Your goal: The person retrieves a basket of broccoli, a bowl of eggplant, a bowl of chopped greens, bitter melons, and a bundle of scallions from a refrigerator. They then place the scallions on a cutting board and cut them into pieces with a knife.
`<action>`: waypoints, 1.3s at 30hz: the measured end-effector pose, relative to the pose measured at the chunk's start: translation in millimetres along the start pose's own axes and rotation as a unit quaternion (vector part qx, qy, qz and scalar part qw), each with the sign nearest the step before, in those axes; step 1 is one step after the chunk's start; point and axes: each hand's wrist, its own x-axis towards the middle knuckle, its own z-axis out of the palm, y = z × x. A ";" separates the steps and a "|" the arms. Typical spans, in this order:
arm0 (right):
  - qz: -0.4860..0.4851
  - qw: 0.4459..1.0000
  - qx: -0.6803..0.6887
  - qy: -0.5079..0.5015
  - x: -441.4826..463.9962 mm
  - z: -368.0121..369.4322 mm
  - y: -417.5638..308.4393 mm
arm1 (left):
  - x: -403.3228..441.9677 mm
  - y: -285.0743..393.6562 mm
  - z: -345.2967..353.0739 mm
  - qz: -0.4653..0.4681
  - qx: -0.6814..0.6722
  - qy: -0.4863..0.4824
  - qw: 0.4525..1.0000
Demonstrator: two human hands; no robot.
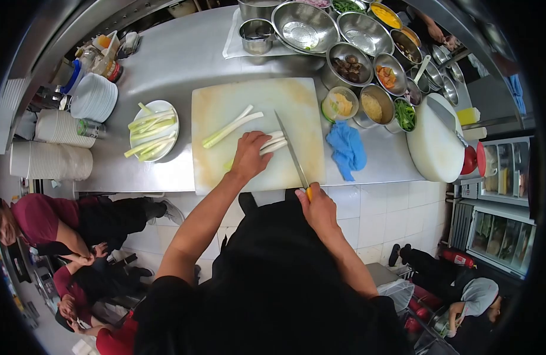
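Note:
My left hand [249, 155] is closed over several leek stalks [275, 144] on the white cutting board [258, 94], their pale ends sticking out to the right past my fingers. My right hand [321, 212] grips the yellow handle of a kitchen knife [294, 152]. Its long blade points away from me and lies right beside the stalk ends; whether it touches them I cannot tell. Farther up the board rest loose leek stalks [232, 128]. To the left, a white plate [176, 135] carries more green and white stalks [150, 136].
A blue cloth [346, 149] lies right of the board, near a tub of yellow food [339, 104]. Metal bowls [305, 26] of ingredients crowd the back right. A round white board [434, 142] holds a cleaver [445, 118]. Stacked bowls [51, 161] stand left. Other people are nearby.

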 end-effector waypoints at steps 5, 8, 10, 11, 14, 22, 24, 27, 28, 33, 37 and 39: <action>-0.050 0.998 -0.025 0.002 23.0 12.5 4.6 | 4.3 6.2 -1.5 0.020 -0.012 0.031 0.999; -0.001 0.991 -0.095 -0.096 37.7 7.8 -3.7 | 14.6 1.1 3.7 0.047 -0.020 0.018 0.999; -0.006 0.988 -0.109 -0.108 45.0 -5.0 -9.7 | 16.9 -3.8 7.7 0.055 -0.033 -0.008 0.998; -0.013 0.986 -0.122 -0.116 45.9 -13.1 -13.4 | 17.4 -5.3 9.9 0.058 -0.038 -0.002 0.998; -0.017 0.982 -0.137 -0.128 41.8 -39.3 -33.4 | 19.6 -7.5 11.2 0.069 -0.052 0.014 0.996; -0.024 0.955 -0.198 -0.221 36.6 -59.1 -55.6 | 17.4 -6.4 9.2 0.057 -0.052 0.019 0.997; -0.013 0.950 -0.195 -0.243 42.1 -63.4 -58.9 | 17.6 -6.6 11.0 0.054 -0.050 0.030 0.997; -0.011 0.948 -0.178 -0.263 45.8 -61.8 -59.5 | 19.1 -10.2 13.0 0.066 -0.060 0.041 0.995; -0.012 0.953 -0.174 -0.247 45.9 -53.4 -57.3 | 19.3 -11.3 14.3 0.062 -0.062 0.038 0.995; -0.037 0.970 -0.176 -0.161 32.0 4.2 -17.8 | 17.1 -13.0 12.2 0.052 -0.077 0.015 0.996; -0.043 0.972 -0.166 -0.161 37.0 -16.2 -21.8 | 13.3 -1.1 -3.7 0.032 -0.126 -0.008 0.991; -0.037 0.962 -0.193 -0.189 41.5 -38.9 -36.7 | 9.8 1.7 -13.7 0.033 -0.101 0.054 0.993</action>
